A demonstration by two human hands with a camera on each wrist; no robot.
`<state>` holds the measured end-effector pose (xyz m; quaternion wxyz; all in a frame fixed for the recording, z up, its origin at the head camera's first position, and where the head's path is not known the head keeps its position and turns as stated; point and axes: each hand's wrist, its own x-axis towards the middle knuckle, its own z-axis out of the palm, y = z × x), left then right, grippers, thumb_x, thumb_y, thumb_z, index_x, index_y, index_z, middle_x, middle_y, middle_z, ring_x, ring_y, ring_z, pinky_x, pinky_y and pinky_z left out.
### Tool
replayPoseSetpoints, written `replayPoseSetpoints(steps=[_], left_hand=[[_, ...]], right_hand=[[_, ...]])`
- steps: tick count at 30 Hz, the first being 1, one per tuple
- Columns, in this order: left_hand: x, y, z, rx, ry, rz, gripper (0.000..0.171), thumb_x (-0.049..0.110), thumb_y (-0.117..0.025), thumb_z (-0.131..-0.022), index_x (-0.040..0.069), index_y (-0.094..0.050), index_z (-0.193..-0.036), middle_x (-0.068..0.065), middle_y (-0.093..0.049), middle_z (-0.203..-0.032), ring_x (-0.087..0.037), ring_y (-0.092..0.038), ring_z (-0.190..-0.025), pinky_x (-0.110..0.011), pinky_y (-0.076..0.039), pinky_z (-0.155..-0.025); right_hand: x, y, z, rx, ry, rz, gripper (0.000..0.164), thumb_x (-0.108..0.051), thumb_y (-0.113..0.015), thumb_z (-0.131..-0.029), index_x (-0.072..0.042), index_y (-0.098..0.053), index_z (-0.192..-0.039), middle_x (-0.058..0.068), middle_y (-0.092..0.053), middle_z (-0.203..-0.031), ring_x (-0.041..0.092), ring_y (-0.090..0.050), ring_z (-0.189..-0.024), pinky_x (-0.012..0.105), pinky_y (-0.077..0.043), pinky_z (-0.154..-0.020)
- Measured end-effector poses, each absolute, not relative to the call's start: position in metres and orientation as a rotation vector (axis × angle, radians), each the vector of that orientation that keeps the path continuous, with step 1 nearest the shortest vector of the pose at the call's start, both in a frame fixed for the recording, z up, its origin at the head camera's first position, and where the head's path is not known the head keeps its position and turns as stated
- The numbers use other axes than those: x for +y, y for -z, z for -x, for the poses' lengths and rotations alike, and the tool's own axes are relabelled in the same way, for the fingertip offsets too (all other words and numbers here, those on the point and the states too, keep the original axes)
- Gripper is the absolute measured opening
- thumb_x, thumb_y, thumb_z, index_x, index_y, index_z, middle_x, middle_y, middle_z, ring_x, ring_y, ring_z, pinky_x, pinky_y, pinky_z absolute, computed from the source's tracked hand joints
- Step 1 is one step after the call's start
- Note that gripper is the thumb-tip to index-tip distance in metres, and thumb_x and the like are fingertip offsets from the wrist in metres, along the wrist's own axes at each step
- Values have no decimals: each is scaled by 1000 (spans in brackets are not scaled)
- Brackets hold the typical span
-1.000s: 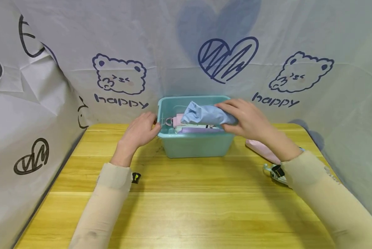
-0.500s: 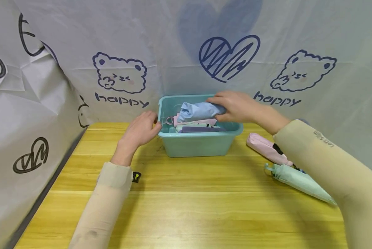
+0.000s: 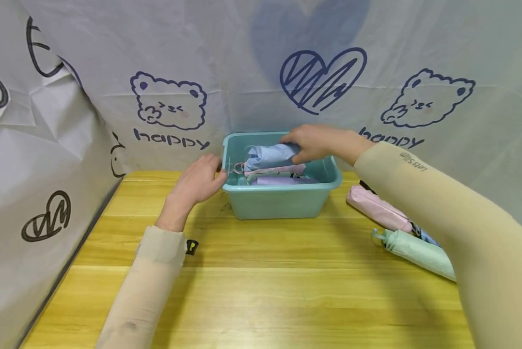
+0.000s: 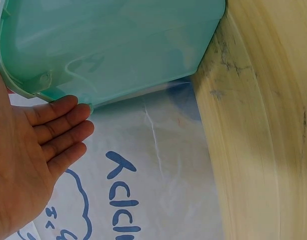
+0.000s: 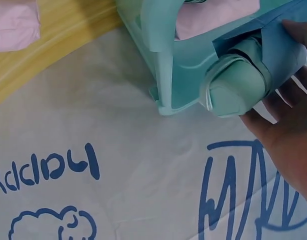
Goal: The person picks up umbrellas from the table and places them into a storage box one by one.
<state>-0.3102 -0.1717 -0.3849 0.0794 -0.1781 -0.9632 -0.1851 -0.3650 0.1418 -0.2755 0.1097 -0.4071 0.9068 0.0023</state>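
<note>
A teal plastic bin (image 3: pixel 278 206) stands on the table against the hanging cloth. My right hand (image 3: pixel 315 140) reaches over its right side and grips a blue folded umbrella (image 3: pixel 267 156), which lies low in the bin over other folded umbrellas. In the right wrist view, the pale teal handle end (image 5: pixel 236 87) pokes out of the blue fabric. Under it show a pink folded umbrella (image 3: pixel 282 170) and a purple one (image 3: pixel 282 181). My left hand (image 3: pixel 199 180) rests against the bin's left rim. The left wrist view shows its fingers (image 4: pixel 68 117) fairly straight along the outside.
On the table at right lie another pink folded umbrella (image 3: pixel 378 208) and a mint green one (image 3: pixel 419 253), partly behind my right sleeve. A small black piece (image 3: pixel 192 247) sits beside my left sleeve. The printed cloth (image 3: pixel 243 72) rises right behind the bin.
My right hand has moved left and down with the blue umbrella, lowering it into the bin. The right arm has swung inward, uncovering the mint and pink umbrellas on the table. My left hand stays put.
</note>
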Motion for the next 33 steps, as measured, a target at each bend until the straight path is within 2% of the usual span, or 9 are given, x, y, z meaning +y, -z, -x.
replayPoseSetpoints(steps=[11, 20, 26, 33], left_hand=[[-172, 384, 310, -2883, 537, 538, 35, 29, -43, -98, 4, -62, -112, -10, -62, -111, -28, -54, -102, -47, -48, -91], [-171, 384, 310, -2883, 543, 534, 34, 30, -44, -98, 5, -63, -112, -8, -62, -110, -27, -54, -102, -45, -48, -92], [-170, 385, 309, -2889, 546, 533, 34, 30, -44, -98, 5, -63, -112, -8, -62, -110, -27, -54, -101, -45, -48, -91], [-170, 384, 311, -2900, 549, 525, 37, 31, -44, -99, 3, -62, -115, -10, -61, -112, -28, -54, -103, -46, -48, -92]], right_hand=[[121, 298, 377, 2582, -82, 1143, 54, -20, -68, -95, 2, -55, -142, 19, -64, -134, 32, -60, -117, 48, -47, -106], [110, 315, 375, 2510, -85, 1076, 57, -21, -66, -100, 2, -47, -149, 21, -59, -141, 34, -57, -127, 50, -43, -112], [108, 321, 376, 2508, -58, 1067, 55, -17, -66, -101, 1, -48, -149, 20, -59, -142, 34, -56, -130, 49, -42, -113], [108, 324, 375, 2512, -75, 1090, 58, -16, -66, -101, 2, -46, -152, 23, -52, -151, 38, -49, -140, 50, -37, -118]])
